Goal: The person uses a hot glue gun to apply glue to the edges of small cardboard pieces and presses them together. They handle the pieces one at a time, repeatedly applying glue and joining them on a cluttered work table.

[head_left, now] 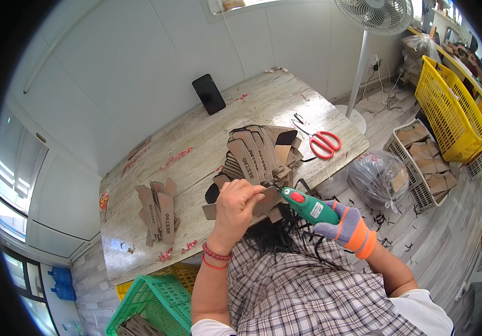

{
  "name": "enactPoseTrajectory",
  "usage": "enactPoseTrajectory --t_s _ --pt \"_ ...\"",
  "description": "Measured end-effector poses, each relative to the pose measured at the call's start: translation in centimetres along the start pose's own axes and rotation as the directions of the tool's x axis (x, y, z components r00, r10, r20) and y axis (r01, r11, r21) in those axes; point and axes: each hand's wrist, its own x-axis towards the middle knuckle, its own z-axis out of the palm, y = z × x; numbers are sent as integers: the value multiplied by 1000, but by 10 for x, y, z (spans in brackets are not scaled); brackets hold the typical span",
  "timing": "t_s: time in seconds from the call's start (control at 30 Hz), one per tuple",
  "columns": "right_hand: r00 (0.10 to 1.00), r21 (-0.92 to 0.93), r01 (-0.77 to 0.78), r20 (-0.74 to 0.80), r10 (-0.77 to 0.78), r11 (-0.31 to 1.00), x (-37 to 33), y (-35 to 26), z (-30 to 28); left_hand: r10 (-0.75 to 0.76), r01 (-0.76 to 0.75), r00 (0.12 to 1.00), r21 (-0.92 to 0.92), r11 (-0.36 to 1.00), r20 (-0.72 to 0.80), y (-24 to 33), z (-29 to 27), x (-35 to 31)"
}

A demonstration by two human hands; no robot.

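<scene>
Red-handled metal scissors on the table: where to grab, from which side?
Probably best by the loop handles of the red-handled metal scissors, coming from the right edge of the pale wood-grain table. They lie flat, loops toward that edge, blades pointing away to the far left.

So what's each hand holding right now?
Left hand: closed, pinching a flat brown piece.
Right hand: gloved, closed around a green handheld tool.

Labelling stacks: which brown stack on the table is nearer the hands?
The larger stack, just beyond the left hand; the smaller stack lies apart, farther left.
</scene>
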Motion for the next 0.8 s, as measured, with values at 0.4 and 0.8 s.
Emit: enactPoseTrajectory --t_s 0.4,0.8 --pt "994 -8 -100 49 101 995 -1 -7 -4 200 -222 969 150 963 147 5 -22 20" --pt "988 11 -153 5 153 988 -5 11 3 -600 551 777 -257 794 -190 -77 -74 -34"
